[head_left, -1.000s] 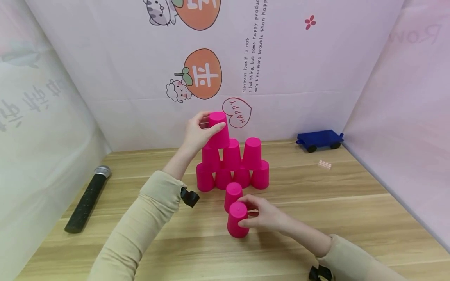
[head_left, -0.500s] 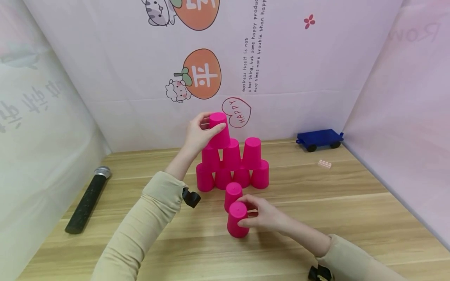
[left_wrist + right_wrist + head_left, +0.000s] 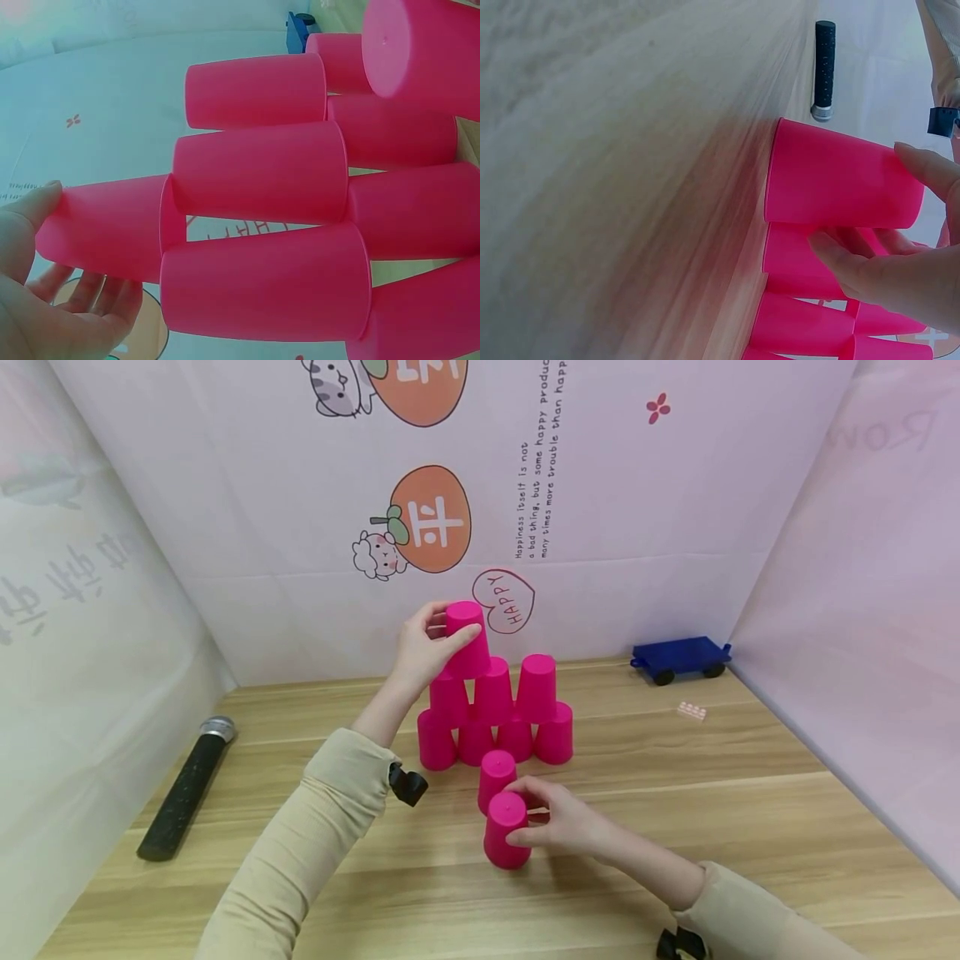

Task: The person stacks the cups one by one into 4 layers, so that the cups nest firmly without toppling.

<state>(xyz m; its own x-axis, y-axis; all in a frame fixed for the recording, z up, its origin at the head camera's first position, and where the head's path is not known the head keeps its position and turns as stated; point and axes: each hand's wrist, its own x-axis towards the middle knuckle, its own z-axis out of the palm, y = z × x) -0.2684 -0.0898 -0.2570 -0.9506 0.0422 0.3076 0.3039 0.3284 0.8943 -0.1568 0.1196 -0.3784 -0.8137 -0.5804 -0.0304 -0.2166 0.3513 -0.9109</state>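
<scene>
Several upside-down pink cups form a stack, with a bottom row (image 3: 554,735) and three cups (image 3: 537,689) above it. My left hand (image 3: 423,647) grips another upside-down pink cup (image 3: 468,643) at the stack's top left; in the left wrist view its rim meets the second-row cups (image 3: 259,172). Nearer to me, my right hand (image 3: 566,818) holds a pink cup (image 3: 507,831) between thumb and fingers, its rim down at the tabletop in the right wrist view. Just behind that one stands a further pink cup (image 3: 497,777), partly hidden.
A black microphone (image 3: 187,789) lies on the wooden table (image 3: 360,893) at the left. At the back right are a blue toy wagon (image 3: 681,658) and a small pale pink toy brick (image 3: 692,711). A printed white cloth (image 3: 600,510) rises behind the table.
</scene>
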